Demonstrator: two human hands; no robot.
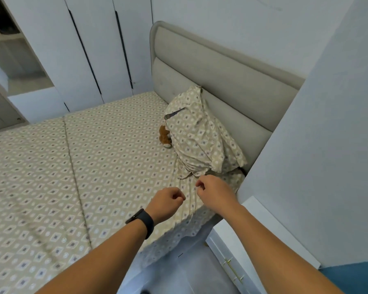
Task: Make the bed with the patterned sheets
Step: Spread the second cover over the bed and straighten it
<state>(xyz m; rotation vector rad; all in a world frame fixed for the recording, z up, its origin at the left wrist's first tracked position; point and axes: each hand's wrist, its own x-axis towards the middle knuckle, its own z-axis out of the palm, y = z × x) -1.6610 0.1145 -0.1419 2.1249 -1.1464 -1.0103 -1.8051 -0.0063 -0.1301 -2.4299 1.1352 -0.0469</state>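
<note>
Both hands are hovering curled over the near corner of the sheeted bed.

Well to the left of the hands, the patterned sheet (51, 166) is lying fairly flat across the mattress. The left hand (165, 203), a dark watch (141, 221) on its wrist, is curling loosely above the sheet, seemingly gripping nothing. The right hand (212, 193), just beside it, is bunching its fingers over gathered folds, though I cannot tell whether it is pinching cloth, probably to pull slack toward the edge. Beyond the hands a pillow (200, 134) in matching fabric is leaning on the headboard (232, 81), with a small brown toy (164, 135) beside it.
</note>
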